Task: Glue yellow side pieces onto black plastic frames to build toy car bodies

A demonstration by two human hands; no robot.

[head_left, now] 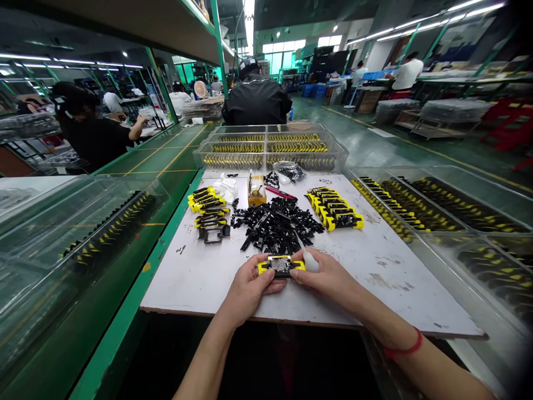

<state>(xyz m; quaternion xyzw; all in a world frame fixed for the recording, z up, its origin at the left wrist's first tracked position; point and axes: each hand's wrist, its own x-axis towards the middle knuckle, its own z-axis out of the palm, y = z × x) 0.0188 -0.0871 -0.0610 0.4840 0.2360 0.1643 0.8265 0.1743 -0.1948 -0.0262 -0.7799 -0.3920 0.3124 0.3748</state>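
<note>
**A:** What did we have in hand at this moment?

**B:** We had one yellow-and-black plastic piece point(281, 265) over the near part of the white-topped surface point(187, 289). We could not tell whether it touched the surface or sat just above it.

**A:** And the grip on it?

**B:** Clenched on both sides. The left grip point(247, 286) closed around the piece's left end, the right grip point(328, 275) pinched its right end, and the two nearly met over it. A white bit point(311, 262) showed at the right grip's fingers; we could not tell whether it was a finger cot or a scrap of cloth. A red cord point(403, 351) circled the right wrist.

**A:** What step did we judge that to be?

**B:** By our reading, we were fitting or checking a single piece, its black centre framed by yellow ends. We judged that the next move called for both hands to stay steady until the piece sat true.

**A:** What lay around it?

**B:** Just beyond our hands lay a heap of loose black plastic parts point(277, 225). A stack of finished-looking pieces point(335, 210) lay to its right and another point(207, 201) to its left. Farther on, clear plastic trays point(270, 147) held rows of similar pieces, and past them a co-worker in a black jacket point(256, 101) had their back to us.
</note>
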